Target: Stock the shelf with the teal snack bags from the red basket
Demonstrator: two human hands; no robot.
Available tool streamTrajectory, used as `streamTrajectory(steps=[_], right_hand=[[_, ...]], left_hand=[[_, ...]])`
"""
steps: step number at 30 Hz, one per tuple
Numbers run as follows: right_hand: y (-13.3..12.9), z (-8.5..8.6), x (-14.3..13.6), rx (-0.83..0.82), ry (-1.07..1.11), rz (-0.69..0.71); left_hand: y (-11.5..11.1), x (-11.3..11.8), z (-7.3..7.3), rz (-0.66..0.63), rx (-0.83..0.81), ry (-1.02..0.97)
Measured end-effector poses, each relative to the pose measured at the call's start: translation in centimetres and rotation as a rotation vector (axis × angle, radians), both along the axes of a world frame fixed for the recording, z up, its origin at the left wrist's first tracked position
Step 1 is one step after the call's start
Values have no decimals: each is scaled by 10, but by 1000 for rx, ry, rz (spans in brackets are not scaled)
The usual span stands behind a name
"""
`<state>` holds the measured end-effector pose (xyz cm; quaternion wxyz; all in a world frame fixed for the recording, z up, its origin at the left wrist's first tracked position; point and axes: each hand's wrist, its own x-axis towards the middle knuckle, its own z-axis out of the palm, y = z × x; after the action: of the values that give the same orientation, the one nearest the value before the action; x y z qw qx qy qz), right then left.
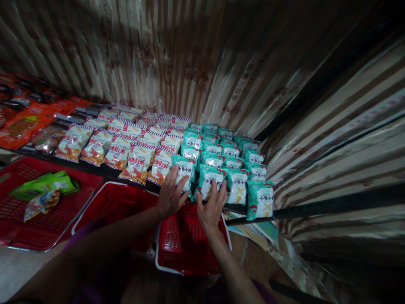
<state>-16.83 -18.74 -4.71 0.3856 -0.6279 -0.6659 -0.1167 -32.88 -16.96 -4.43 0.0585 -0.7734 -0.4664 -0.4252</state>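
Rows of teal-and-white snack bags stand on a low shelf in front of me. My left hand (pixel 171 196) rests against the front-left teal snack bag (pixel 186 169), its fingers spread over the lower left side. Beside it, my right hand (pixel 212 204) lies with parted fingers on the front of another teal snack bag (pixel 211 176). Neither hand is closed round a bag. Two more front bags, a middle one (pixel 236 188) and an end one (pixel 260 200), stand to the right of my hands.
White-and-orange snack bags (pixel 117 152) fill the shelf to the left, then orange packets (pixel 27 122). Below are red baskets, one (pixel 186 249) under my hands and one (pixel 19 223) holding a green packet (pixel 47 185). A striped curtain (pixel 196 63) hangs behind; a dark bar (pixel 335 202) runs right.
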Motion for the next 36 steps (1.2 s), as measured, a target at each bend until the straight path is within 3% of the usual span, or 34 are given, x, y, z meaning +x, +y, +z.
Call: streamTrajectory(steps=[4, 12, 36], right_hand=[[-1, 0, 1, 13, 15, -1], [1, -3, 1, -17, 53, 4], [-5, 1, 0, -56, 61, 7]], left_hand=[[1, -3, -5, -47, -19, 16], [6, -5, -1, -126, -70, 21], [2, -7, -3, -137, -87, 0]])
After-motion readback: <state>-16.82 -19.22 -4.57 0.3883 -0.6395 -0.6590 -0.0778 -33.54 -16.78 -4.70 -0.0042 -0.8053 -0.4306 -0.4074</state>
